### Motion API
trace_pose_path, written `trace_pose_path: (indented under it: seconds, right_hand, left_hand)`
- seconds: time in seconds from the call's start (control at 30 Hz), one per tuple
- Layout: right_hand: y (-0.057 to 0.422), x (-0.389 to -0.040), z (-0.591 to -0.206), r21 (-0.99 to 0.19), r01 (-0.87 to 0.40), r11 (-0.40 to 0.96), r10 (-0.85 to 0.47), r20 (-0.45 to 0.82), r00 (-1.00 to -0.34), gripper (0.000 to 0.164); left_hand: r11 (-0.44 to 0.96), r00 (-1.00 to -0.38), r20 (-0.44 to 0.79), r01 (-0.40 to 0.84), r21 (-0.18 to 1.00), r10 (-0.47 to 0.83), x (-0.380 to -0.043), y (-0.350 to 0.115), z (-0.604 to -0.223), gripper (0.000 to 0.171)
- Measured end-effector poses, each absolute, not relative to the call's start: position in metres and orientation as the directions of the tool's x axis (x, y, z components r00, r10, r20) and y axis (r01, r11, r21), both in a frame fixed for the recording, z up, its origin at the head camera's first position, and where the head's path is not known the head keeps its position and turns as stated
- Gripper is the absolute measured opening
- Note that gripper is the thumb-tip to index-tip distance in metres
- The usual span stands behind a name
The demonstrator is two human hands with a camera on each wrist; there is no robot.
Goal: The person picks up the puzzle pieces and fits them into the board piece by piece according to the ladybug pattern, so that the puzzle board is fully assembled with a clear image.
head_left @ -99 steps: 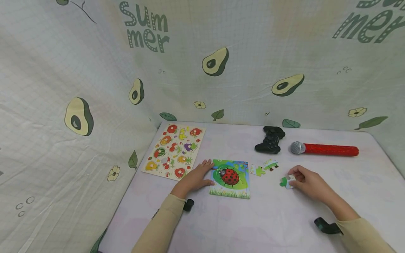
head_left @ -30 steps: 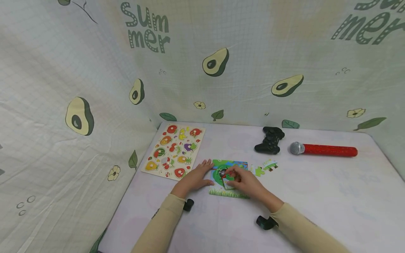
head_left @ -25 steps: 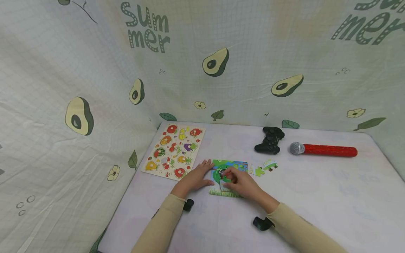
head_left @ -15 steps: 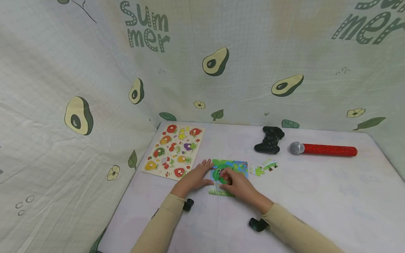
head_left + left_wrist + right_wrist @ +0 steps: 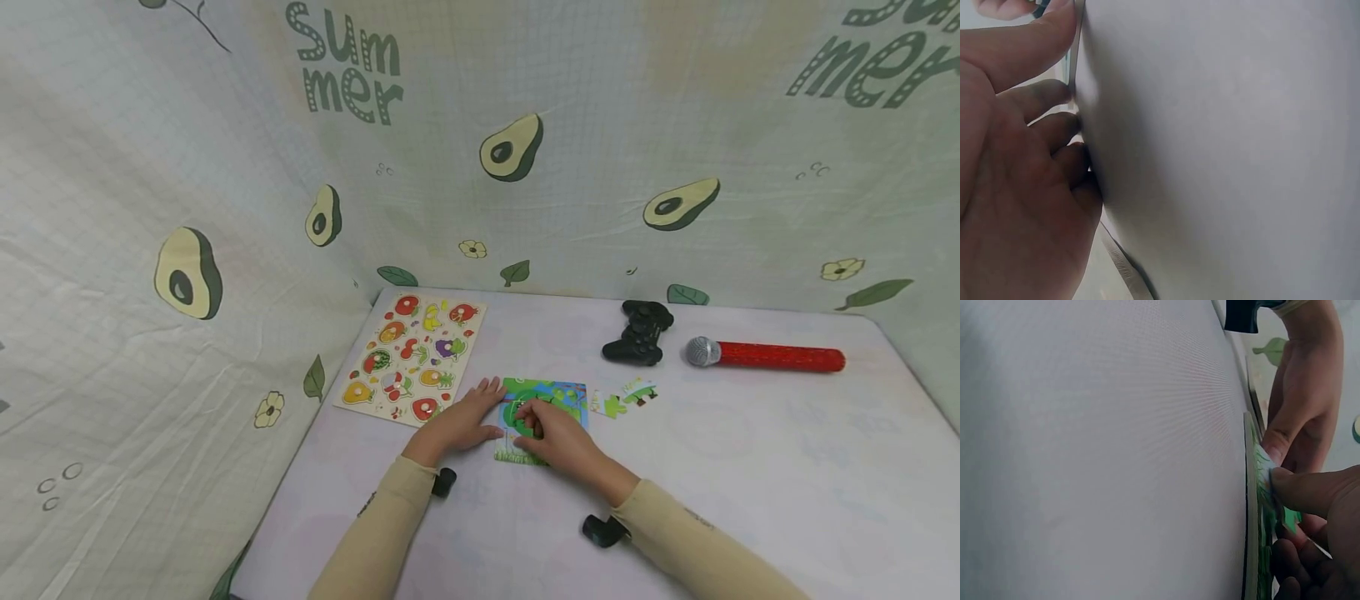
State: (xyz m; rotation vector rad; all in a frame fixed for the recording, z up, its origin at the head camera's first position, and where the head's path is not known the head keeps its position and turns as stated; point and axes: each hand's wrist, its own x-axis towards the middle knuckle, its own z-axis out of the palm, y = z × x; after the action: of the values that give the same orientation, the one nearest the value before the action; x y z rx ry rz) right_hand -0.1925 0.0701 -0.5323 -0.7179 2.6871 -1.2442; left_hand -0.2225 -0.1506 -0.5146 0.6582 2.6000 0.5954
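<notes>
A small square ladybug puzzle board (image 5: 572, 395) lies on the white table in the head view, its green and blue picture partly covered by my right hand. My left hand (image 5: 459, 421) rests at the board's left edge with fingers extended. Over the board's lower left part, my right hand (image 5: 561, 440) pinches a jigsaw piece; the right wrist view shows this green and white jigsaw piece (image 5: 1290, 517) between thumb and fingers, tilted close over the board. Two loose jigsaw pieces, a pale green one (image 5: 613, 406) and a green and blue one (image 5: 640, 390), lie right of the board.
A fruit peg puzzle (image 5: 414, 354) lies at the table's back left. Behind the loose pieces sits a black game controller (image 5: 639, 333), with a red microphone (image 5: 772, 356) to its right. An avocado-print cloth (image 5: 570, 233) hangs along the back and left sides.
My right hand has brought the jigsaw piece leftward from the table's right side onto the board, then slid slightly further left. The left hand stays in place.
</notes>
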Motion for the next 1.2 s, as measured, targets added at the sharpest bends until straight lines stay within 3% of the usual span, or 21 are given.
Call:
trace_pose_path:
  seconds: [0.4, 0.8, 1.2]
  right_hand:
    - [0.066, -0.194, -0.538, -0.645, -0.442, 0.624, -0.464, 0.150, -0.873, 0.030]
    - [0.079, -0.196, -0.535, -0.697, -0.476, 0.536, -0.564, 0.124, -0.817, 0.036]
    - [0.077, -0.196, -0.535, -0.688, -0.470, 0.553, -0.557, 0.114, -0.823, 0.032]
  left_hand:
    - [0.802, -0.807, -0.271, 0.362, 0.475, 0.525, -0.224, -0.151, -0.515, 0.074]
    - [0.801, -0.810, -0.272, 0.351, 0.486, 0.520, -0.223, -0.151, -0.515, 0.074]
    - [0.800, -0.813, -0.265, 0.352, 0.485, 0.519, -0.222, -0.152, -0.516, 0.075]
